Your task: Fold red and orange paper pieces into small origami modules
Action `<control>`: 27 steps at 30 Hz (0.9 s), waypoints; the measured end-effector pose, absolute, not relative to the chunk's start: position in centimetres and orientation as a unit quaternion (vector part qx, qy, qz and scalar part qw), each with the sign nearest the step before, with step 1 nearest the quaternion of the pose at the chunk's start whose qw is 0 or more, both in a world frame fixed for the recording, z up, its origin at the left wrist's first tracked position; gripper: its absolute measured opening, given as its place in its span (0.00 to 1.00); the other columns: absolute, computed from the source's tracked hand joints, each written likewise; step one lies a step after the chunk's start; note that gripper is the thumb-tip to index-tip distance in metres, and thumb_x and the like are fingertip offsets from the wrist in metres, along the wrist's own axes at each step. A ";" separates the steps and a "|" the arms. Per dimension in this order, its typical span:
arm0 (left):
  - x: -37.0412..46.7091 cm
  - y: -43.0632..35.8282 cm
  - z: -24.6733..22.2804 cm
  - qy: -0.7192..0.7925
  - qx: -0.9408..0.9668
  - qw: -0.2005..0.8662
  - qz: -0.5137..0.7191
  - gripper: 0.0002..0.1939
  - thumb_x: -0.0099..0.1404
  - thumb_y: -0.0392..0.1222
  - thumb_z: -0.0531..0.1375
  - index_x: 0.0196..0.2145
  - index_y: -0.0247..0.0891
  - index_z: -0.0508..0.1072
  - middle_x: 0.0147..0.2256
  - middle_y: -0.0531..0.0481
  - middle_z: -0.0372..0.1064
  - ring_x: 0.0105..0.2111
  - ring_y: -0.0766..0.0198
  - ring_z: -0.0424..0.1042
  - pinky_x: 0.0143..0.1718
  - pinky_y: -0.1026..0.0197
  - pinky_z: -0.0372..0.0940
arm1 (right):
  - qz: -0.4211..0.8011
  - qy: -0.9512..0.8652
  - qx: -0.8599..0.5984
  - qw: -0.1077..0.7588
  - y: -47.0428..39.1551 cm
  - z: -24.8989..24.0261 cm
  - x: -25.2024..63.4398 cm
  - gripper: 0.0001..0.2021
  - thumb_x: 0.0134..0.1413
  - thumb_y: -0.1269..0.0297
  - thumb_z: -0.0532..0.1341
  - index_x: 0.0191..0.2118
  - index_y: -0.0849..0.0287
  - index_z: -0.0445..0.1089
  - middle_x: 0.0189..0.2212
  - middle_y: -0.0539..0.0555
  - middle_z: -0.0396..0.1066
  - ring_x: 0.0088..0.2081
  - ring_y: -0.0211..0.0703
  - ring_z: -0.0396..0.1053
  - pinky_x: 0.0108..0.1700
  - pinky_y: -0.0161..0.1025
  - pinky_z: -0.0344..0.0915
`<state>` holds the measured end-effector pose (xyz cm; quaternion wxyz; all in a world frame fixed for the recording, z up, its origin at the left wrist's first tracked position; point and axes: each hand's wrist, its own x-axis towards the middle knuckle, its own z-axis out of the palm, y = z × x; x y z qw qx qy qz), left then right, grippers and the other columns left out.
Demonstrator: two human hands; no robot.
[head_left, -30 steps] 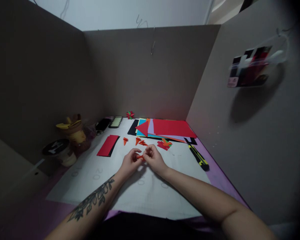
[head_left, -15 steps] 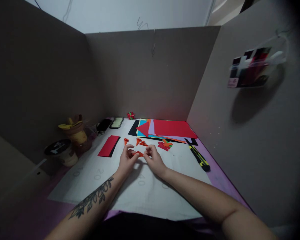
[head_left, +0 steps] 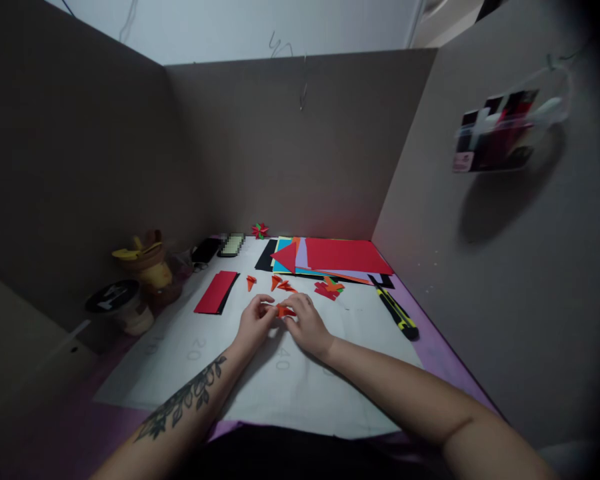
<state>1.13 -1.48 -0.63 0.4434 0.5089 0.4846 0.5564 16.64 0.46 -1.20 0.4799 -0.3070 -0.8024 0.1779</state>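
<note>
Left hand point(head_left: 254, 325) and right hand point(head_left: 309, 325) pinched a small orange paper piece point(head_left: 284, 311) between their fingertips, low over the white sheet point(head_left: 300, 393). Folded orange pieces point(head_left: 275, 283) lay just beyond; cutter point(head_left: 396, 311) off to the right, red strips point(head_left: 217, 291) to the left.

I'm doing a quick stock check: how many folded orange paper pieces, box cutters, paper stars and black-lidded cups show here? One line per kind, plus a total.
Folded orange pieces: 4 (three lying loose, one in the fingers)
Box cutter: 1
Paper star: 1
Black-lidded cup: 1
Total: 7
</note>
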 end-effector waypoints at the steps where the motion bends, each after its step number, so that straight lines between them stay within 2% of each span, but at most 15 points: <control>1: 1.2 -1.5 -0.6 0.483 0.519 0.445 0.547 0.13 0.55 0.45 0.61 0.36 0.37 0.66 0.24 0.54 0.68 0.24 0.67 0.69 0.27 0.66 0.62 | 0.184 -0.805 -0.301 0.477 0.5 -1.1 16.6 0.16 0.45 0.79 0.54 0.40 0.55 0.66 0.38 0.56 0.66 0.45 0.49 0.62 0.49 0.49 0.60; 4: 1.4 -1.6 -0.4 0.485 0.549 0.418 0.537 0.08 0.57 0.43 0.60 0.33 0.36 0.69 0.28 0.51 0.70 0.28 0.66 0.69 0.30 0.65 0.63 | 0.232 -0.777 -0.315 0.494 0.5 -0.9 16.6 0.13 0.47 0.77 0.54 0.37 0.56 0.67 0.35 0.54 0.68 0.41 0.46 0.65 0.45 0.44 0.64; 8: 1.2 -1.7 -0.2 0.495 0.581 0.378 0.524 0.07 0.58 0.41 0.58 0.33 0.37 0.72 0.30 0.50 0.71 0.29 0.65 0.69 0.33 0.63 0.64 | 0.321 -0.708 -0.367 0.511 0.8 -1.1 16.8 0.10 0.49 0.72 0.55 0.38 0.57 0.68 0.36 0.53 0.71 0.36 0.43 0.68 0.37 0.40 0.66; 11: 1.1 -1.6 -0.3 0.511 0.592 0.360 0.508 0.08 0.58 0.41 0.58 0.33 0.37 0.74 0.30 0.50 0.72 0.28 0.65 0.68 0.32 0.63 0.63 | 0.378 -0.668 -0.371 0.523 1.3 -1.6 16.9 0.14 0.48 0.74 0.53 0.41 0.57 0.69 0.38 0.53 0.72 0.38 0.42 0.70 0.42 0.41 0.67; 13: 1.0 -1.5 -0.5 0.519 0.591 0.360 0.502 0.09 0.58 0.42 0.57 0.34 0.37 0.74 0.29 0.50 0.72 0.26 0.65 0.67 0.30 0.64 0.62 | 0.387 -0.672 -0.350 0.526 1.5 -1.7 17.0 0.17 0.47 0.76 0.52 0.41 0.57 0.70 0.40 0.53 0.72 0.42 0.42 0.69 0.47 0.42 0.65; 15: 1.0 -1.5 -0.7 0.522 0.592 0.362 0.496 0.10 0.58 0.43 0.57 0.35 0.37 0.74 0.28 0.50 0.72 0.25 0.65 0.67 0.29 0.64 0.63 | 0.374 -0.693 -0.333 0.519 1.5 -1.7 17.0 0.16 0.45 0.76 0.52 0.38 0.57 0.72 0.38 0.53 0.72 0.42 0.42 0.69 0.48 0.42 0.64; 18: 0.9 -1.5 -0.8 0.517 0.606 0.360 0.485 0.11 0.59 0.43 0.56 0.36 0.36 0.74 0.31 0.49 0.73 0.29 0.64 0.69 0.32 0.63 0.64 | 0.356 -0.708 -0.334 0.510 1.5 -1.4 17.1 0.12 0.46 0.75 0.54 0.34 0.58 0.73 0.34 0.53 0.73 0.39 0.42 0.70 0.45 0.40 0.65; 22: 1.1 -1.7 -0.3 0.514 0.631 0.344 0.468 0.11 0.59 0.42 0.56 0.37 0.36 0.74 0.36 0.47 0.74 0.35 0.62 0.71 0.38 0.62 0.64 | 0.368 -0.688 -0.368 0.506 1.6 -1.2 17.1 0.08 0.49 0.70 0.56 0.33 0.59 0.72 0.33 0.53 0.72 0.37 0.42 0.69 0.43 0.39 0.65; 25: 1.2 -1.9 0.0 0.527 0.650 0.319 0.446 0.10 0.58 0.42 0.57 0.35 0.36 0.75 0.33 0.48 0.74 0.33 0.62 0.70 0.36 0.63 0.63 | 0.392 -0.669 -0.383 0.502 1.6 -1.1 17.1 0.05 0.50 0.65 0.58 0.31 0.59 0.70 0.28 0.51 0.71 0.31 0.40 0.68 0.36 0.37 0.65; 27: 1.2 -1.9 -0.1 0.544 0.652 0.303 0.432 0.10 0.58 0.43 0.57 0.32 0.35 0.75 0.29 0.49 0.73 0.29 0.64 0.69 0.32 0.64 0.62 | 0.409 -0.658 -0.377 0.507 1.6 -1.0 17.2 0.08 0.52 0.61 0.58 0.29 0.59 0.69 0.26 0.50 0.70 0.29 0.40 0.67 0.34 0.36 0.64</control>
